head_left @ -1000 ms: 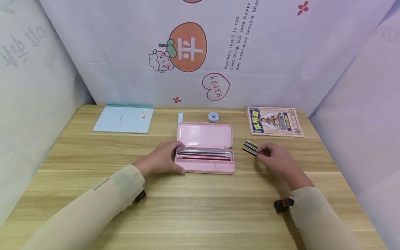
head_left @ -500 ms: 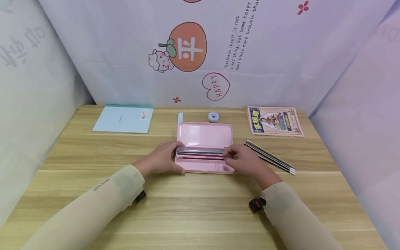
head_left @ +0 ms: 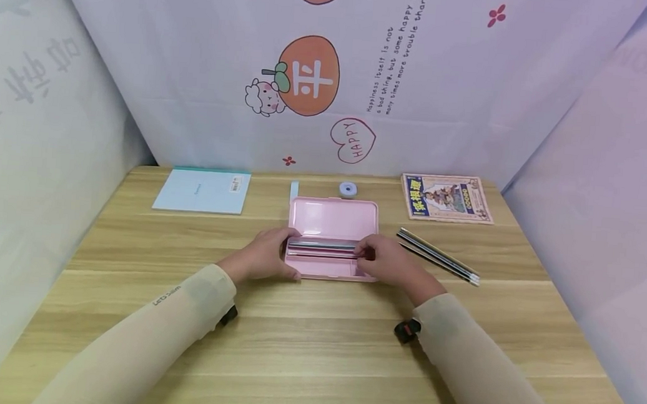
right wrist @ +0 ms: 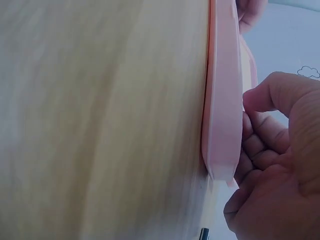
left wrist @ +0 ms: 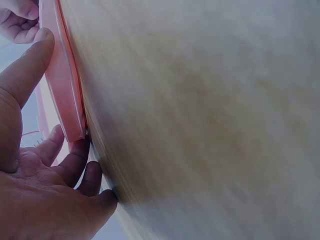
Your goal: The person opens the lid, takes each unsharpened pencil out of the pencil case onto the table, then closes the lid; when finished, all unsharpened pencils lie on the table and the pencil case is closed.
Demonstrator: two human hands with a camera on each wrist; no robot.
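An open pink pencil case (head_left: 330, 269) lies on the table, its lid folded back. Several pencils (head_left: 320, 247) lie lengthwise in its rear compartment. My left hand (head_left: 263, 254) grips the case's left end, thumb along the front and fingers behind; the left wrist view shows the thumb on the pink wall (left wrist: 62, 85). At the right end, my right hand (head_left: 392, 263) reaches in with curled fingers and pinches at a pencil's end. In the right wrist view, thumb and index finger meet just over the rim (right wrist: 225, 115); what lies between them is hidden.
Several dark pencils (head_left: 438, 257) lie slanted to the right of the case. Behind it are a pale blue strip (head_left: 294, 190) and a round lilac tape-like item (head_left: 348, 190). A light blue notebook (head_left: 203, 191) lies back left, an illustrated booklet (head_left: 447, 199) back right.
My right hand has let go of the pencils on the table at right and moved left into the case's right end. The left hand keeps its grip on the case.
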